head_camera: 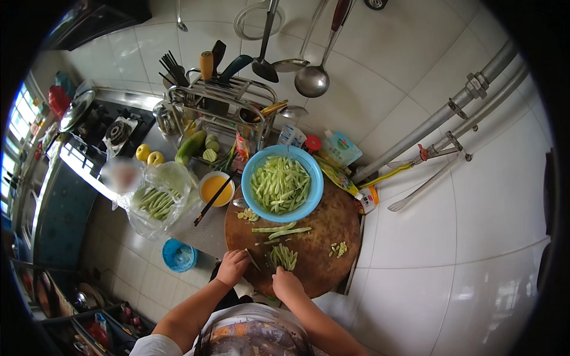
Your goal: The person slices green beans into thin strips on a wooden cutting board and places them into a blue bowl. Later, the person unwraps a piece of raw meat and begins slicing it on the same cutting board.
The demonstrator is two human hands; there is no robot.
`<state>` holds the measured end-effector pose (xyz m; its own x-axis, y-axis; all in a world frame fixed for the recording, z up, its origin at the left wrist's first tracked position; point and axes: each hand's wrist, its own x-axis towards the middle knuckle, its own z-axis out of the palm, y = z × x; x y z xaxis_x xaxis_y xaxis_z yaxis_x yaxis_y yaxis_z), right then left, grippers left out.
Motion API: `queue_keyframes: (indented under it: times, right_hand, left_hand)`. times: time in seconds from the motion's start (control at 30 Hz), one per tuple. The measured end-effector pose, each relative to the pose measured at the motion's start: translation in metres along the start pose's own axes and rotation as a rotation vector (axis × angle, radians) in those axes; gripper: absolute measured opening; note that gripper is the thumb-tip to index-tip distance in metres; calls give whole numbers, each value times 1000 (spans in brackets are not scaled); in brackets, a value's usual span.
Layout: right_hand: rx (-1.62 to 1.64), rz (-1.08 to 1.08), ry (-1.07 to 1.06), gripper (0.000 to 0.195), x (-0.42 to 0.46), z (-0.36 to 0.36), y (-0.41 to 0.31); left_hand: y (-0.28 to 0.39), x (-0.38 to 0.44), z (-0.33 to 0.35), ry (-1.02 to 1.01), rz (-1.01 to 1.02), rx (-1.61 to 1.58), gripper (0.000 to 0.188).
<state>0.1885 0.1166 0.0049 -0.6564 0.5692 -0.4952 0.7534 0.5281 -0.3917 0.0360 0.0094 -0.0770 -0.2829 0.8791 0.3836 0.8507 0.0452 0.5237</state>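
Note:
Near the front left edge of a round wooden chopping board [320,249], my left hand [233,267] has curled fingers by a thin green bean piece [252,260]. My right hand [287,284] is closed at the near side of a small pile of sliced green beans [283,257]; whatever it grips is hidden or too small to tell. Uncut flat beans [288,232] lie beyond the pile. A blue plastic colander [317,202] full of sliced beans rests on the board's far part. Garlic pieces [340,249] lie at the right.
To the left stand a bowl of beaten egg [217,188] with chopsticks [213,202] across it and a plastic bag of whole beans [158,202]. A metal rack [231,89] and seasoning packets [343,147] are behind. A blue bucket [179,255] sits below left.

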Motion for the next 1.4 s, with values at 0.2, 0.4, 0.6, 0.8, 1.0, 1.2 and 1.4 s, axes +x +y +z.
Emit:
queue_keyframes:
  times: [0.2, 0.4, 0.6, 0.8, 1.0, 1.2, 1.4]
  right_hand:
    - [38, -30, -13, 23, -16, -19, -9]
    - [40, -38, -7, 23, -18, -17, -9]
    - [56, 6, 3, 22, -26, -19, -3]
    - [29, -84, -31, 20, -31, -17, -12]
    - [4, -86, -58, 17, -25, -4, -11]
    - [-40, -105, -65, 16, -24, -7, -10]
    - [-39, -121, -61, 14, -19, 2, -8]
  left_hand:
    - [-1, 1, 1, 8, -12, -4, 20]
    - [1, 1, 3, 17, -36, -9, 19]
    - [3, 5, -3, 17, -45, 9, 17]
    - [-5, 5, -2, 10, -18, -49, 18]
    - [-7, 6, -4, -20, 16, -21, 21]
    - [-10, 5, -2, -16, 18, -18, 21]
    - [-12, 5, -3, -12, 63, -15, 23]
